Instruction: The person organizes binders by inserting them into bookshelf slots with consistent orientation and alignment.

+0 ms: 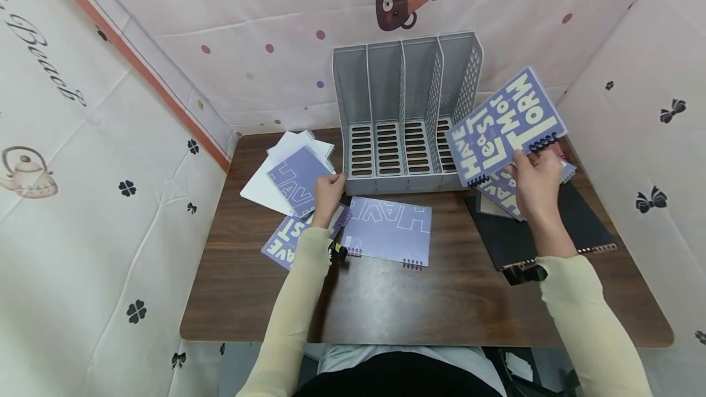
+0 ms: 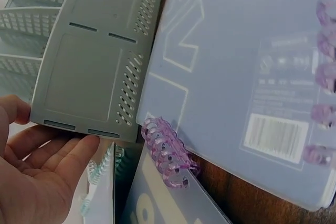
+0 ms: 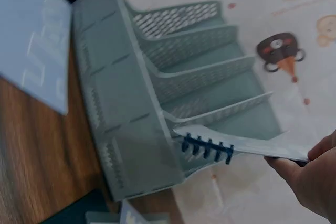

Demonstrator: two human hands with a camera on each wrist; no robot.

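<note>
Over a wood-grain desk (image 1: 419, 308), the right hand (image 1: 536, 181) pinches a blue notebook (image 1: 504, 127), mostly beyond its fingers; the curled left hand (image 1: 329, 195) grips a grey rack's (image 1: 408, 185) near left corner.

Pale printed wall hangings (image 1: 265, 5) (party-hatted bear (image 1: 394, 2) behind, teapot (image 1: 29, 177) at left) enclosed three sides of a brown wood-grain table (image 1: 237, 311) that caught soft light.

In the right wrist view, the right hand (image 3: 312, 182) pinches a notebook (image 3: 254, 146) with blue rings, at the end compartment of a grey rack (image 3: 128, 103). Under the rack is a brown worktop (image 3: 34, 150); behind it, a printed bear (image 3: 277, 51).
</note>
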